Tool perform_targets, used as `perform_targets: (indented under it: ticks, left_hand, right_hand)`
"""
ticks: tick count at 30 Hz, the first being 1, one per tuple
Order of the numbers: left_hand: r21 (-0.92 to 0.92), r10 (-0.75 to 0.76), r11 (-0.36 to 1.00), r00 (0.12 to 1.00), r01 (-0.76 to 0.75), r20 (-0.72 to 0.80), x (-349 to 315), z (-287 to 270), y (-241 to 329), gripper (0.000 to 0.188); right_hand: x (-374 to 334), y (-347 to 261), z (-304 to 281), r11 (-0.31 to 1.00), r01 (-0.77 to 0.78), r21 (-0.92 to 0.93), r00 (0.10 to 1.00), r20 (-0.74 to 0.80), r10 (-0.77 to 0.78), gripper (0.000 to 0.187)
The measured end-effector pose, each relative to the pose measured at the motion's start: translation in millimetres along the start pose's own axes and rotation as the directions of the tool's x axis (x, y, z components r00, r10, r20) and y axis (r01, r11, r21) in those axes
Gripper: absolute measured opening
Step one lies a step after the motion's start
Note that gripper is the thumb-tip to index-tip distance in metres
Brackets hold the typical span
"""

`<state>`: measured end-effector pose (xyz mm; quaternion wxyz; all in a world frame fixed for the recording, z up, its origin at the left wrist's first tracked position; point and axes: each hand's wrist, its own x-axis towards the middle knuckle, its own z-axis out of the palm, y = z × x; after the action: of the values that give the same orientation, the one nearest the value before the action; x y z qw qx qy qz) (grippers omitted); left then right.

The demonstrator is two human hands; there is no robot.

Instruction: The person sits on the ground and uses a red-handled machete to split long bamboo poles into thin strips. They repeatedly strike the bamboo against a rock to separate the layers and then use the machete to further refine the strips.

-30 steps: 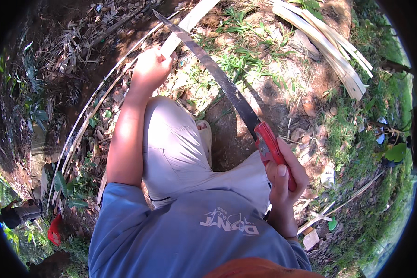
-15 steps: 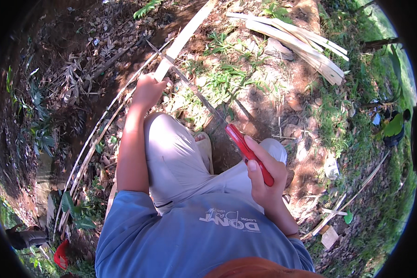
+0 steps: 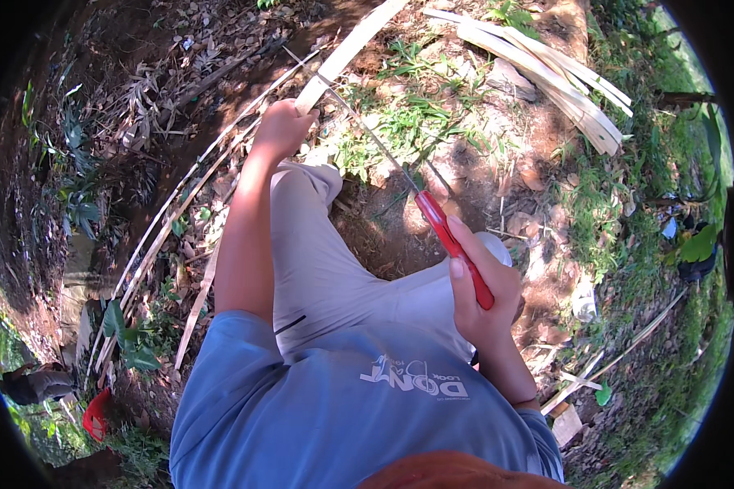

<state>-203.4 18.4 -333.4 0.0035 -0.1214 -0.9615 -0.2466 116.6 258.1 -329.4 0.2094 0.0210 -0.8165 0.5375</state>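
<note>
My left hand (image 3: 283,130) is closed around the near end of a long, pale, flat wooden strip (image 3: 351,45), which slants away to the upper right. In my right hand (image 3: 488,300) is a saw, gripped by its red handle (image 3: 453,248) with the thumb along it. Its long, narrow blade (image 3: 375,140) reaches up and left and crosses the strip just beyond my left hand. The teeth are too fine to make out. My left leg (image 3: 314,236) is bent below the strip.
A bundle of pale split strips (image 3: 559,77) lies on the ground at the upper right. Long thin strips (image 3: 167,220) run along my left side. Grass (image 3: 408,110), dry leaves and bare soil surround me. A red object (image 3: 96,414) rests at the lower left.
My left leg has shifted, and the sandalled foot seen between my legs is now hidden. The view has moved slightly; both hands keep their grips and the blade still crosses the strip.
</note>
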Motion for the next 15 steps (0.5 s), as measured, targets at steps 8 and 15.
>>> perform_targets:
  ticks: [8, 15]
  left_hand:
    - [0.088, 0.019, 0.995, 0.979, -0.038, 0.202, 21.1, 121.4, -27.6, 0.045]
    - [0.022, 0.037, 0.999, 0.977, -0.042, 0.211, 9.9, 147.7, -26.0, 0.043]
  right_hand:
    - [-26.7, 34.2, 10.1, 0.982, -0.189, -0.024, 0.979, -0.085, 0.186, 0.042]
    - [-42.6, 50.8, 12.3, 0.976, -0.186, -0.109, 0.975, -0.143, 0.17, 0.04]
